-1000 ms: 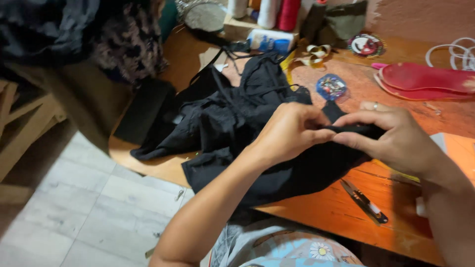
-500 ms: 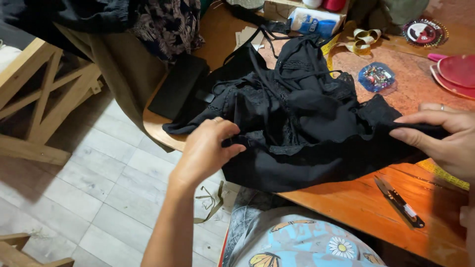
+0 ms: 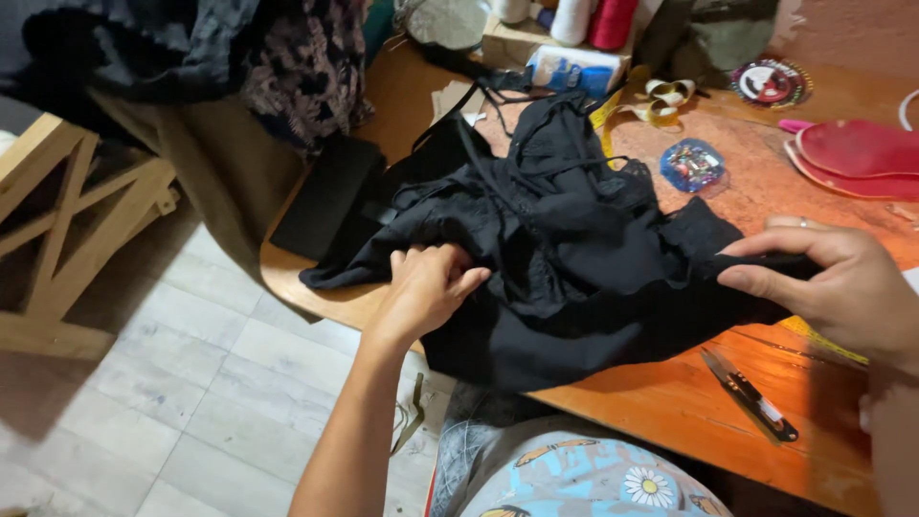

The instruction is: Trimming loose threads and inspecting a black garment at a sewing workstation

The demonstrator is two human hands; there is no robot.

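Observation:
A crumpled black garment (image 3: pixel 574 239) with thin straps lies spread over the near part of an orange wooden table (image 3: pixel 689 402). My left hand (image 3: pixel 426 287) grips a fold of the cloth near its left edge. My right hand (image 3: pixel 833 282) pinches the garment's right end between thumb and fingers, with a ring on one finger. The cloth is stretched between the two hands.
A small thread snipper (image 3: pixel 747 393) lies on the table near the front edge. A blue pin box (image 3: pixel 691 165), yellow tape measure (image 3: pixel 661 96), thread spools (image 3: pixel 593 19) and red plastic pieces (image 3: pixel 857 153) sit farther back. Hanging clothes (image 3: pixel 191 48) and a wooden frame (image 3: pixel 67 220) stand at left over the tiled floor.
My hands, together at the cloth's right end a second ago, have parted. My left hand slid left along the garment and took hold there; my right hand stays at the right end.

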